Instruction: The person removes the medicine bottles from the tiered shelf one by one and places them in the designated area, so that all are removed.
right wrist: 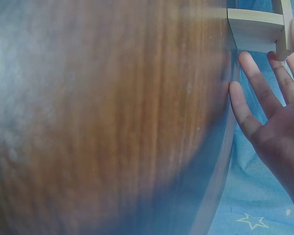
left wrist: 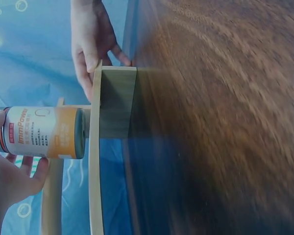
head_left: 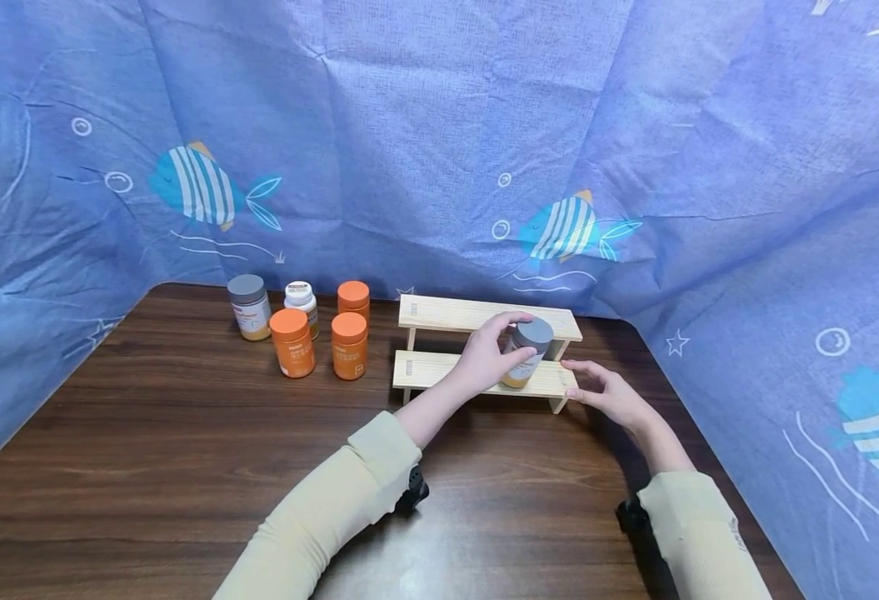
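My left hand (head_left: 487, 354) grips a grey-lidded jar (head_left: 523, 367) with a white and orange label, thumb and fingers round its upper part. The jar stands nearly upright at the right part of the lower tier of a two-step wooden rack (head_left: 439, 367), its base close to the board. In the left wrist view, the jar (left wrist: 44, 132) lies sideways in the picture, its label showing. At the rack's right end, my right hand (head_left: 611, 396) holds the lower board's end between thumb and fingers; the right wrist view shows its other fingers (right wrist: 255, 81) spread.
Left of the rack stand another grey-lidded jar (head_left: 252, 312), a white bottle (head_left: 300, 298) and several orange jars (head_left: 293, 346) on the dark wooden table (head_left: 184, 458). A blue fish-print cloth (head_left: 409, 150) hangs behind the table and at its sides.
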Demonstrator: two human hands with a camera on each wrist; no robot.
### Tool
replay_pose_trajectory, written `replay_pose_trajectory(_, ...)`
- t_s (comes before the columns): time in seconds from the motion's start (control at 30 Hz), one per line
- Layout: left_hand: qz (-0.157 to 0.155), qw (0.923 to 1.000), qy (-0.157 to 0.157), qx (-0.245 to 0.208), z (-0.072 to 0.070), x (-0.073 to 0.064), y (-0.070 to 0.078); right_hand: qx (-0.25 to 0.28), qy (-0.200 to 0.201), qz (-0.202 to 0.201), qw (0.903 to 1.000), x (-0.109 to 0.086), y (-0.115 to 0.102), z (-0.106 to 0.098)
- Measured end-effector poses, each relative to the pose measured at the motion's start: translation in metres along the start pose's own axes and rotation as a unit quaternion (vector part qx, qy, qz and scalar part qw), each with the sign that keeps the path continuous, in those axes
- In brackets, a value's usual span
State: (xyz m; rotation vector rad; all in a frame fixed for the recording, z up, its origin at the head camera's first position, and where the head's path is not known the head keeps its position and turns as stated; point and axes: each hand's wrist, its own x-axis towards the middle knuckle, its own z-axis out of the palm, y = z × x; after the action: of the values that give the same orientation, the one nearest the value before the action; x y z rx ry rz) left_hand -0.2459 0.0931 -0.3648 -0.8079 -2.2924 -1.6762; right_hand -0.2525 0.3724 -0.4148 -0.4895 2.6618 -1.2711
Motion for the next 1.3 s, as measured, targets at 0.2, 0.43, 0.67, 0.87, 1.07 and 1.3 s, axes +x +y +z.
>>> replay_pose_trajectory(0.2,0.001,1.0,-0.002,-0.003,-0.012,-0.004,0.002,0.007,-0.001,0.001,1.0,-0.009,-0.029,0.0)
replay_pose_trajectory(0.43,-0.015,0.9998,0.003,-0.012,-0.029,-0.009,0.008,0.007,0.001,0.0,1.0,-0.012,-0.03,0.001)
replay_pose_trajectory(0.67,-0.028,0.9991,0.016,-0.026,-0.048,-0.016,0.019,0.004,0.001,-0.004,1.0,-0.011,-0.031,0.0)
replay_pose_trajectory(0.87,-0.028,0.9989,0.031,-0.023,-0.066,-0.024,0.028,0.001,0.001,0.005,1.0,-0.011,-0.034,-0.001)
replay_pose_trajectory(1.07,-0.028,0.9989,0.035,-0.012,-0.083,-0.033,0.034,-0.003,-0.001,0.004,1.0,-0.011,-0.035,-0.001)
replay_pose_trajectory(1.3,-0.038,0.9987,0.034,-0.006,-0.102,-0.046,0.035,0.006,-0.003,0.007,1.0,-0.01,-0.035,0.0)
